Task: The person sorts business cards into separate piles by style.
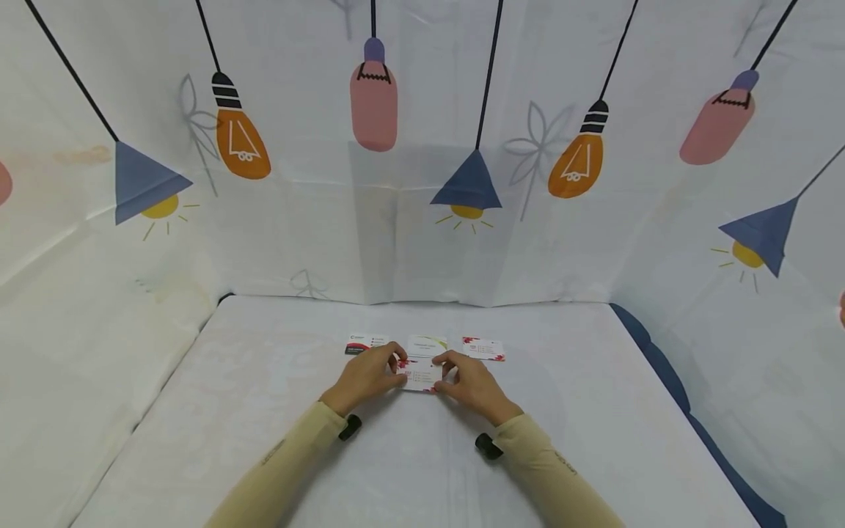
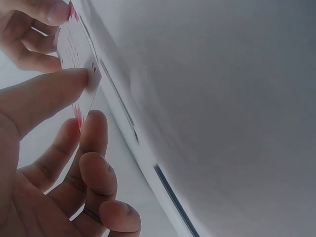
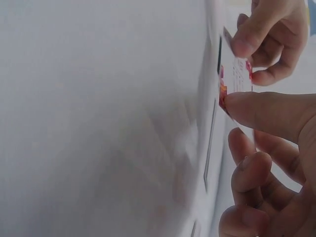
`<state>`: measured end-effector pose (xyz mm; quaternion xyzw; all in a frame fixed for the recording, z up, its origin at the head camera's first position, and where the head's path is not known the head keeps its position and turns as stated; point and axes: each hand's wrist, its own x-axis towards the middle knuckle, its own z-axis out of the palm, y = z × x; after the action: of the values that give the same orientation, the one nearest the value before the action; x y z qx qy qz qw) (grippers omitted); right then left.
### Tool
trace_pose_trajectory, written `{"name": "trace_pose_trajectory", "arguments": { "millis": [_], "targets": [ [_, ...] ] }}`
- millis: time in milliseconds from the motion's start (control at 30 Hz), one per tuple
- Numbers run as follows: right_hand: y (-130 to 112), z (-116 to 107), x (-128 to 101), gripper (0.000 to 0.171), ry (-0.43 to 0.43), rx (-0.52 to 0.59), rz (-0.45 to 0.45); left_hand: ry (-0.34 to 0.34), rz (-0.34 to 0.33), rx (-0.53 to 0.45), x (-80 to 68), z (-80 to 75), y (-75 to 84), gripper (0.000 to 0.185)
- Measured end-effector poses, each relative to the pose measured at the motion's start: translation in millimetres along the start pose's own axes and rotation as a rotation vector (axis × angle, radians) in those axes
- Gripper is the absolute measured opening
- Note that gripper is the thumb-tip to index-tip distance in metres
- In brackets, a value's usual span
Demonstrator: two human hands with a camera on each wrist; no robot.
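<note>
my left hand (image 1: pixel 366 378) and right hand (image 1: pixel 470 383) pinch the card (image 1: pixel 420 374) by its short edges; it's thin, light, probably bendy.

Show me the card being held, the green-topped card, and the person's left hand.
held card (image 1: pixel 420 375), head view, its white middle
green-topped card (image 1: pixel 427 345), head view, its centre
left hand (image 1: pixel 366 375), head view, back of the hand
</note>
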<state>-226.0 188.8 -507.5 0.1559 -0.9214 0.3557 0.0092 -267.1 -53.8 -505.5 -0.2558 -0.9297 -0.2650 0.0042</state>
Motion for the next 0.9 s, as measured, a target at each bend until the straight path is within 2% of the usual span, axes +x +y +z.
{"name": "trace_pose_trajectory", "arguments": {
  "millis": [300, 567, 900],
  "targets": [
    [15, -17, -3, 0.037, 0.039, 0.005, 0.069, -0.002, 0.025, 0.014, 22.7, 10.4, 16.4, 0.031],
    [28, -31, -5, 0.038, 0.086, 0.006, 0.051, -0.005, 0.028, 0.011, 40.3, 21.2, 31.3, 0.03],
    [42, -55, -2, 0.043, 0.095, 0.029, 0.106, -0.006, 0.043, -0.014, 65.4, 25.7, 48.4, 0.031]
  ]
}}
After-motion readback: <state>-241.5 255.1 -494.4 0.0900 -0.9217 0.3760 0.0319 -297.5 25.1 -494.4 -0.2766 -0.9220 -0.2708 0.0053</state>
